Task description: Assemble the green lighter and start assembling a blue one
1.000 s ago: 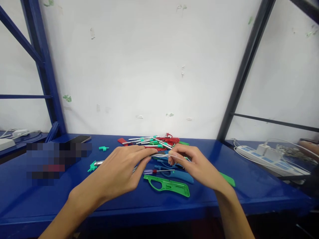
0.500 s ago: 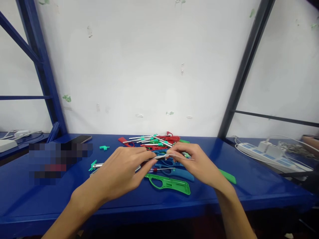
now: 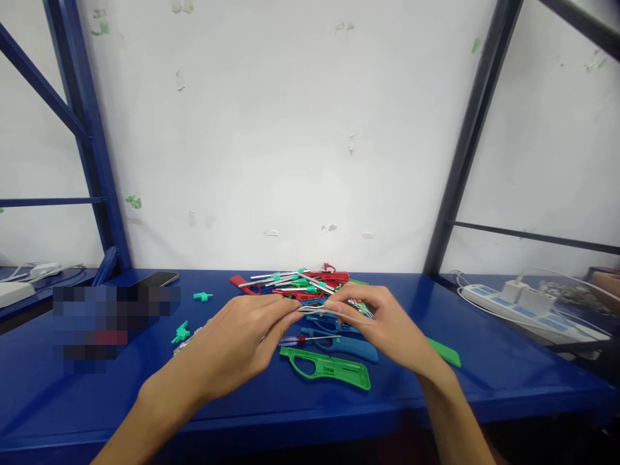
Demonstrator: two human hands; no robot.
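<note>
White wires (image 3: 314, 308), apparently, run crosswise, left hand (image 3: 242, 330) to right hand (image 3: 382, 320)

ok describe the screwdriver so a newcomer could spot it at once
On the blue table, find the green plastic handle nearest the front edge. Just beyond it lies the screwdriver, set apart from its single-coloured neighbours by a purple grip, red collar and thin metal shaft.

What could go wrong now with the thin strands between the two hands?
The thin strands, pinched by the fingertips of the left hand and right hand, might slip or kink if pulled unevenly. The screwdriver and green shell lie close by, so a lowered hand could knock them.
</note>
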